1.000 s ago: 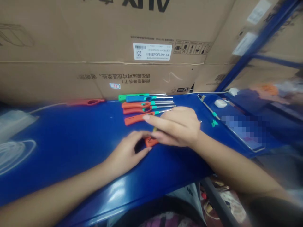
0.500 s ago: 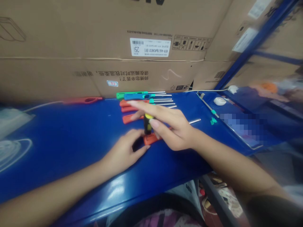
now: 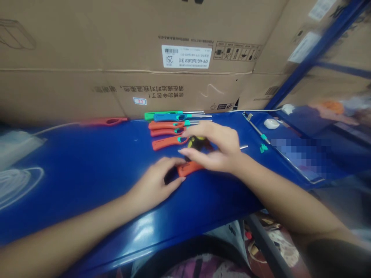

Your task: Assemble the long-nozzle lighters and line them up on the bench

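My left hand (image 3: 158, 179) pinches the handle end of an orange long-nosed lighter (image 3: 188, 168) between thumb and fingers, keeping it flat on the blue table (image 3: 110, 173). Above that lighter, my right hand (image 3: 218, 144) curls its fingers round a screwdriver (image 3: 196, 142) with a black and yellow handle. The screwdriver's tip is hidden, so I cannot tell whether it touches the lighter. Beyond my hands lie more lighters with metal rods: an orange one (image 3: 165, 142), two stacked reddish ones (image 3: 165, 125), a blue one (image 3: 166, 117) and a green one (image 3: 160, 114).
A red lighter handle (image 3: 107, 121) lies at the back left, near a white cable coil (image 3: 20, 185). Cardboard boxes (image 3: 121, 50) wall off the back. To the right are a white mouse (image 3: 271, 123), a loose metal rod (image 3: 256, 130), teal bits (image 3: 263, 148) and a pixelated screen (image 3: 301, 158).
My right hand has shifted slightly right and opened its pose a little, and the screwdriver handle sits further right and more tilted. My left hand keeps the same grip on the lighter.
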### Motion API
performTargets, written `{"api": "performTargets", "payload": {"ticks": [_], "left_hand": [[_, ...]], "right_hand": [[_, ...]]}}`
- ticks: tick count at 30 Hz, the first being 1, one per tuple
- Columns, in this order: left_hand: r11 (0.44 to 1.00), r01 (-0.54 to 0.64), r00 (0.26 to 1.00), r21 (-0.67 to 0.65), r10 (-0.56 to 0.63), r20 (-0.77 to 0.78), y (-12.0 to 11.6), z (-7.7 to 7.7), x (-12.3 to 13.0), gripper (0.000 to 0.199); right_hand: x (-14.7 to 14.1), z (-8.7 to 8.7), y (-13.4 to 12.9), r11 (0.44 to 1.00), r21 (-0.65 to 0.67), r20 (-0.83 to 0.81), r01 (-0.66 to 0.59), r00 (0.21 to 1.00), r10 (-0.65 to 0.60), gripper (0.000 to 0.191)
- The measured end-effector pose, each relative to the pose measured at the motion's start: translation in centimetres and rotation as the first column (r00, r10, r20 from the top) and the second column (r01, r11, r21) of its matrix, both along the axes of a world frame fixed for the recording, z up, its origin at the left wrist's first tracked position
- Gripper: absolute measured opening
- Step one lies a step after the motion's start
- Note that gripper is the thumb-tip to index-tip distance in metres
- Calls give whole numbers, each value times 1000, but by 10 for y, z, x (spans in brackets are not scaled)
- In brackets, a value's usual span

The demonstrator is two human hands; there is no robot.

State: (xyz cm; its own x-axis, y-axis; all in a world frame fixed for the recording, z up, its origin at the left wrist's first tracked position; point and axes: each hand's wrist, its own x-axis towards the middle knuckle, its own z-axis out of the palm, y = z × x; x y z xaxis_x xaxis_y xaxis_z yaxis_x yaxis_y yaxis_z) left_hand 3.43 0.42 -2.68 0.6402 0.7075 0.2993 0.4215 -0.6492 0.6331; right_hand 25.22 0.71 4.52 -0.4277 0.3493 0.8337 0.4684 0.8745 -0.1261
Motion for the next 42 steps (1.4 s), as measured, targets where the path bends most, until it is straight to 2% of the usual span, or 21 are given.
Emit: {"api": "performTargets", "payload": {"ticks": [2,3,5,7,10,12,15,17,19,21,22,24,26,27,29,32,34,38,40,42], "left_hand": [[1000,3,1000,3,-3,-3,0,0,0,31],[1000,-1,1000,2,1,-6,0,0,0,31],[1000,-8,1000,-6,8,-13,0,0,0,30],[1000,-7,1000,-12,7,-13,0,0,1,28],[1000,0,1000,0,0,-6,0,0,1,30],[1000,2,1000,9,-2,1,0,0,1,32],[1000,3,1000,4,-3,5,1,0,2,31],[1000,3,1000,5,-3,5,1,-1,2,30],[1000,7,1000,12,-7,9,1,-1,1,31],[1000,16,1000,13,-16,13,0,-1,1,31],[1000,18,1000,8,-18,13,0,-1,1,31],[1000,16,1000,-6,-16,11,0,0,1,31],[1000,8,1000,-11,-8,5,-1,0,1,32],[1000,4,1000,-8,-4,4,-1,0,1,32],[1000,2,1000,5,-2,8,-1,-1,1,31],[1000,18,1000,15,-19,19,-1,0,1,30],[1000,23,1000,6,-23,19,-1,1,1,31],[1000,17,1000,-14,-16,14,0,1,2,32],[1000,19,1000,-14,-18,13,0,1,2,31],[1000,27,1000,-5,-27,15,0,1,3,29]], "right_hand": [[1,1,0,996,92,29,13,999,-16,27],[2,3,-1,997,74,50,-14,999,11,30],[2,7,-4,994,-54,84,-92,992,96,37],[1,9,-6,984,-116,71,-132,987,141,34],[1,10,-8,998,35,51,-44,998,43,22],[1,9,-7,998,68,68,6,998,-10,26],[0,9,-5,987,-156,77,-42,996,54,39],[0,8,-3,970,-234,37,-63,997,74,36],[1,7,-1,989,-145,9,-20,1000,22,26],[2,7,-1,998,-42,11,44,999,-43,24],[2,8,-1,998,-36,21,53,998,-53,26],[2,11,-3,989,-147,55,16,998,-8,35],[1,15,-6,956,-290,73,-53,994,77,41],[1,15,-7,945,-320,75,-72,992,101,41],[1,14,-7,966,-254,62,-38,997,56,36],[2,10,-6,994,-42,38,105,994,-104,28],[2,9,-5,993,-53,54,103,993,-101,32],[1,9,-2,959,-280,48,-34,998,50,40],[1,8,0,977,-214,14,-21,1000,25,31],[1,7,0,998,-41,-2,44,999,-44,21]]}}
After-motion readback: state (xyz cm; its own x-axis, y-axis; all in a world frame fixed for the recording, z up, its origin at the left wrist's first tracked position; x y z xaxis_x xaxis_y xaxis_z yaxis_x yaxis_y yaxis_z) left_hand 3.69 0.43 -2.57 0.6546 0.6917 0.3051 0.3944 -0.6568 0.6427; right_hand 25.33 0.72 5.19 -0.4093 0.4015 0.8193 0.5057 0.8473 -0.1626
